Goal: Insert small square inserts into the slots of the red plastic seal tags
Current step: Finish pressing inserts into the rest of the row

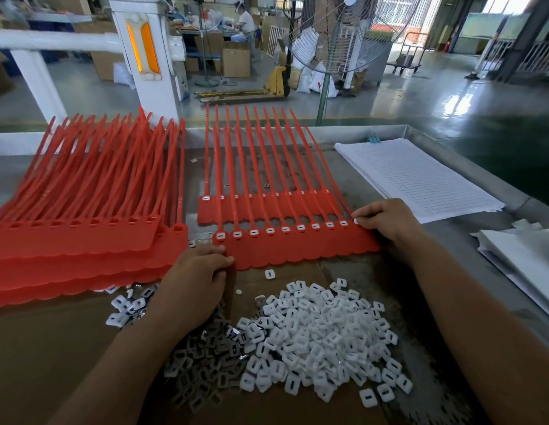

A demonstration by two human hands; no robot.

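Observation:
A joined strip of red seal tags (297, 245) lies in front of me, its row of slots filled with white square inserts. My right hand (386, 219) pinches a white insert (356, 221) at the strip's rightmost slot. My left hand (196, 277) rests on the strip's lower left corner, fingers curled over its edge. A second filled strip (261, 207) lies just behind. A heap of loose white inserts (319, 338) sits on cardboard near me, between my forearms.
A thick stack of red tag strips (83, 234) with empty slots lies at the left. Gridded paper sheets (417, 176) and more white paper (524, 259) lie at the right. A standing fan (328, 35) rises beyond the table's raised metal rim.

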